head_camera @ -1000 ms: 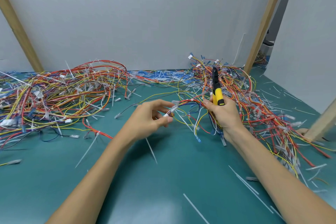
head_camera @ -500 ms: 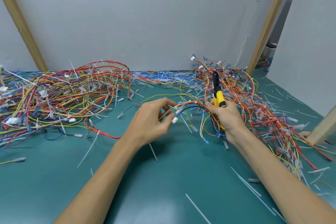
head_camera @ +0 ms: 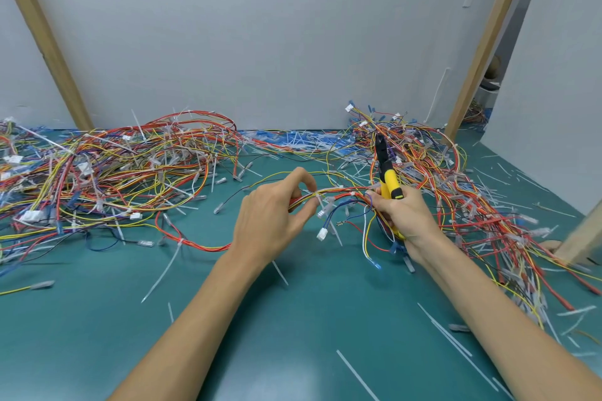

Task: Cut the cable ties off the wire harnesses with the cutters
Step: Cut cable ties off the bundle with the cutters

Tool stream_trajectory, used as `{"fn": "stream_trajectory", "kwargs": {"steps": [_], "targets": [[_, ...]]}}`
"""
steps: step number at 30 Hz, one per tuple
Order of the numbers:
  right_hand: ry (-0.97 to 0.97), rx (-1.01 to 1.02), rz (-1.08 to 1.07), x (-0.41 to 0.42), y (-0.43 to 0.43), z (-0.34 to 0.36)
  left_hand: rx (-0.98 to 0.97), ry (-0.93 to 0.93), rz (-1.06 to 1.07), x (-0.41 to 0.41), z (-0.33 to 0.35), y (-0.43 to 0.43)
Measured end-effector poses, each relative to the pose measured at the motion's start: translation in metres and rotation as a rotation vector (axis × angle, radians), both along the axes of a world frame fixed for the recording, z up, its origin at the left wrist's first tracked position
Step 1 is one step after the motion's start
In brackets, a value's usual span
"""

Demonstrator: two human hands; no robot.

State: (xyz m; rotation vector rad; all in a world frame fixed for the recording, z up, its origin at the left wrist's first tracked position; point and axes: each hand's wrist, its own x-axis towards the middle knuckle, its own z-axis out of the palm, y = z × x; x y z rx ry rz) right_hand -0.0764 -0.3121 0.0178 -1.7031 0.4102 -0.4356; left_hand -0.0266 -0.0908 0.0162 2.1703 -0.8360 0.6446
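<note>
A red, yellow and blue wire harness (head_camera: 342, 196) stretches between my two hands above the green table. My left hand (head_camera: 277, 218) pinches the bundle near a white cable tie (head_camera: 321, 199). My right hand (head_camera: 402, 216) grips the yellow-handled cutters (head_camera: 386, 172), black jaws pointing up and away, and its fingers also hold the harness's right end. Loose wire ends and a white connector (head_camera: 322, 234) hang down between the hands.
A big tangle of tied harnesses (head_camera: 107, 172) covers the table's left. Another pile (head_camera: 456, 192) spreads along the right to the front edge. Cut white ties (head_camera: 358, 374) lie scattered on the green mat (head_camera: 97, 319). Wooden posts (head_camera: 485, 39) lean against the grey wall.
My left hand has slid left along the harness, pulling it straighter between the hands. My right hand with the cutters has stayed about where it was.
</note>
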Motion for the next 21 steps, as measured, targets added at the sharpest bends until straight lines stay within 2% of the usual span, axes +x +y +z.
{"fn": "stream_trajectory", "kwargs": {"steps": [9, 17, 21], "targets": [[0.008, -0.042, 0.033, 0.0018, -0.001, -0.0045, -0.137, 0.119, -0.074, 0.0069, -0.0025, 0.0026], [-0.013, -0.101, 0.07, 0.0025, -0.0001, -0.0062, -0.145, 0.2, -0.056, 0.0074, -0.0051, 0.0017], [-0.044, -0.127, 0.073, 0.0025, 0.0, -0.0065, -0.152, 0.306, -0.122, 0.0072, -0.0055, 0.0027]]}}
